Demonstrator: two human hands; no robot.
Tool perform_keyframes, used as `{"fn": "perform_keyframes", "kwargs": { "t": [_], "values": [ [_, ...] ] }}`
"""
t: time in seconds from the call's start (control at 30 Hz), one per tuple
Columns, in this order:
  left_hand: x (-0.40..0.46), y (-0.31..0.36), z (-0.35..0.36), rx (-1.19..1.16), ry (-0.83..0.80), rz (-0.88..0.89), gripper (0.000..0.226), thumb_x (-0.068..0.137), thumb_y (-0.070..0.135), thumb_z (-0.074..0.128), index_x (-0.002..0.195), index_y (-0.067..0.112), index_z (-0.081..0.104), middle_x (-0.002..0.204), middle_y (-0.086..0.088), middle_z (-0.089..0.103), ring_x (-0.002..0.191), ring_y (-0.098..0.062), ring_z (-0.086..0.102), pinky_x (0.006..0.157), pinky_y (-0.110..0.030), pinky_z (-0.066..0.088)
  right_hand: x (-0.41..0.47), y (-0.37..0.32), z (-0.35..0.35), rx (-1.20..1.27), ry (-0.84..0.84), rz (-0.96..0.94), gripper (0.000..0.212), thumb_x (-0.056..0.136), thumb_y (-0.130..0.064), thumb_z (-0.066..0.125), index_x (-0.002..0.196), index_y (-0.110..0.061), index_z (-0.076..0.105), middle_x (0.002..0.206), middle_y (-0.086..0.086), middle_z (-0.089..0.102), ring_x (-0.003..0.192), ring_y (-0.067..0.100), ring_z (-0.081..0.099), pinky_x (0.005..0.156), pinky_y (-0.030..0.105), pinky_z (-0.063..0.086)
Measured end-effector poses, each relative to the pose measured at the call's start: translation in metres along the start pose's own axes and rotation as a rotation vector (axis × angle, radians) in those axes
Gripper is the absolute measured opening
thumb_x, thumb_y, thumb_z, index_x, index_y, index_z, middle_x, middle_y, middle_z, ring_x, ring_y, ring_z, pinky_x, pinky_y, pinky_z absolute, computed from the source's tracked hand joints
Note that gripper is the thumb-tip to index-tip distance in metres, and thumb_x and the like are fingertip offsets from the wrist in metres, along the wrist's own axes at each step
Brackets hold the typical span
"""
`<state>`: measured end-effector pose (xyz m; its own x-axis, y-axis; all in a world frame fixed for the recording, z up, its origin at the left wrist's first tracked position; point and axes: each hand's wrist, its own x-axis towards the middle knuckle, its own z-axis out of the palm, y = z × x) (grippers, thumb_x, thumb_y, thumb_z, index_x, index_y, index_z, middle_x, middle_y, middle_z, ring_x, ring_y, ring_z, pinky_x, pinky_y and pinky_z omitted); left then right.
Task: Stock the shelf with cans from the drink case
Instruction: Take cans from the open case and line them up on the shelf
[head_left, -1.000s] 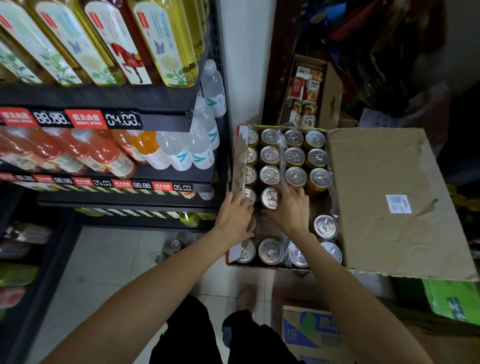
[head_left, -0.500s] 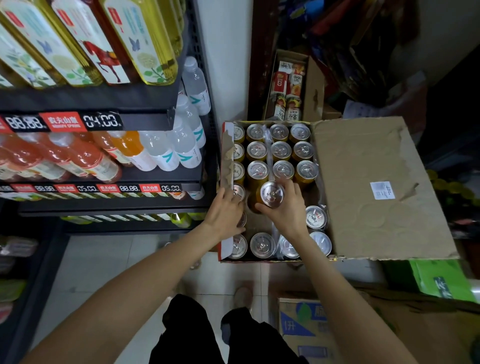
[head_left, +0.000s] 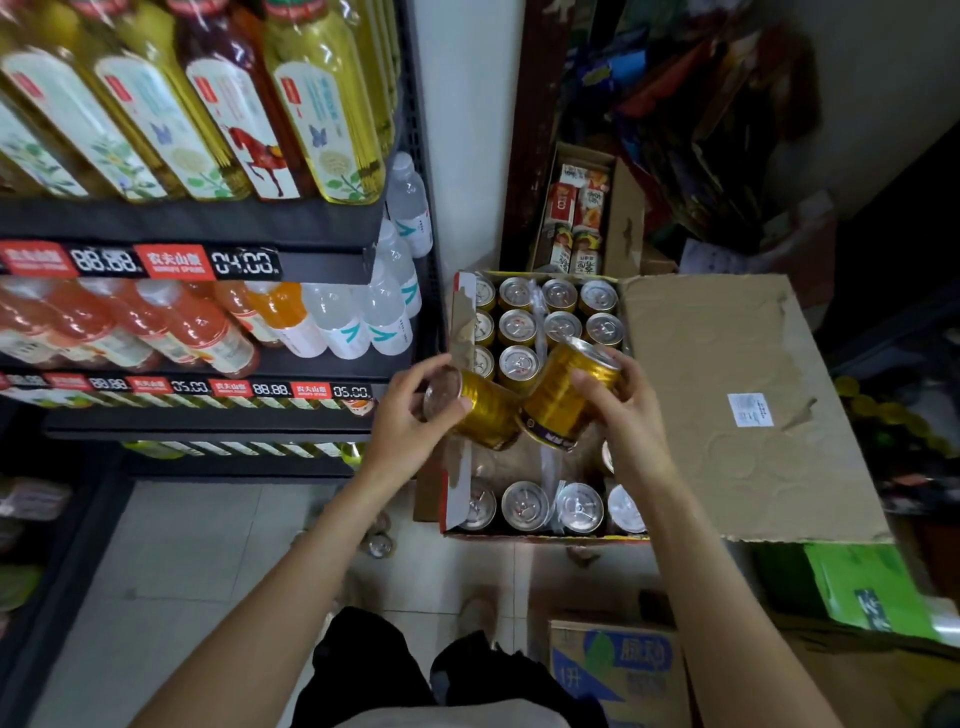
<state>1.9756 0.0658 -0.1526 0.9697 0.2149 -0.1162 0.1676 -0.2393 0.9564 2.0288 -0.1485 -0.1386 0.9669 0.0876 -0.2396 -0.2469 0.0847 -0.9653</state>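
Tall yellow tea bottles (head_left: 332, 104) lie in a row up high, and one has a red horse on its label. Under them sit red and black price tags (head_left: 140, 260). Lower down are orange drink bottles (head_left: 208, 332) and clear water bottles (head_left: 384, 312). A small open box of juice cartons (head_left: 576, 218) stands by the white wall. A green box (head_left: 872, 587) sits at the right. A brown box with blue print (head_left: 618, 670) rests on the pale tiled floor (head_left: 208, 545).

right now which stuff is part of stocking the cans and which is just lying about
In the job: left hand gripping gold can; right hand gripping second gold can; drink case; shelf.

Lying about: juice carton box; green box; blue-printed box.
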Motion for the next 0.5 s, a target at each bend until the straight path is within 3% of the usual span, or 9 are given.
{"fn": "perform_keyframes", "kwargs": {
  "t": [0.1,0.2,0.33,0.43,0.5],
  "values": [
    [-0.004,0.013,-0.022,-0.32,0.071,-0.1,0.05,0.077,0.02,0.074,0.122,0.026,0.055,0.118,0.007,0.058,0.108,-0.006,0.055,0.082,-0.021,0.047,0.0,-0.017,0.017,0.054,-0.11,0.061,0.055,0.069,-0.032,0.073,0.12,-0.018,0.058,0.111,0.007,0.067,0.105,0.023,0.064,0.086,0.037,0.053],
    [-0.011,0.028,-0.046,-0.459,0.101,-0.108,0.063,0.06,0.039,0.076,0.118,0.019,0.06,0.115,-0.002,0.063,0.11,-0.017,0.057,0.08,-0.026,0.047,-0.004,-0.037,0.041,0.087,-0.249,0.079,0.048,0.072,-0.03,0.069,0.118,-0.021,0.06,0.114,0.007,0.068,0.108,0.024,0.064,0.093,0.043,0.05],
    [-0.025,0.052,-0.083,-0.669,0.136,-0.039,0.077,0.05,0.055,0.083,0.114,0.017,0.065,0.114,-0.005,0.066,0.102,-0.017,0.063,0.082,-0.034,0.054,-0.017,-0.072,0.086,0.054,-0.399,-0.009,0.054,0.069,-0.03,0.07,0.12,-0.016,0.058,0.108,0.003,0.068,0.097,0.016,0.066,0.08,0.03,0.054],
    [-0.035,0.081,-0.117,-0.736,0.153,0.009,0.06,0.067,0.056,0.072,0.116,0.023,0.062,0.116,-0.011,0.063,0.096,-0.023,0.065,0.079,-0.041,0.055,-0.027,-0.105,0.124,0.0,-0.496,-0.115,0.047,0.068,-0.03,0.072,0.11,-0.019,0.055,0.089,-0.005,0.067,0.08,0.01,0.065,0.065,0.022,0.052],
    [-0.041,0.106,-0.145,-0.683,0.184,0.078,0.05,0.076,0.053,0.062,0.118,0.024,0.056,0.105,-0.01,0.068,0.09,-0.024,0.067,0.077,-0.042,0.055,-0.031,-0.132,0.151,-0.014,-0.577,-0.185,0.044,0.069,-0.029,0.068,0.109,-0.022,0.051,0.084,-0.01,0.066,0.075,0.006,0.066,0.061,0.021,0.051]
  ]
}}
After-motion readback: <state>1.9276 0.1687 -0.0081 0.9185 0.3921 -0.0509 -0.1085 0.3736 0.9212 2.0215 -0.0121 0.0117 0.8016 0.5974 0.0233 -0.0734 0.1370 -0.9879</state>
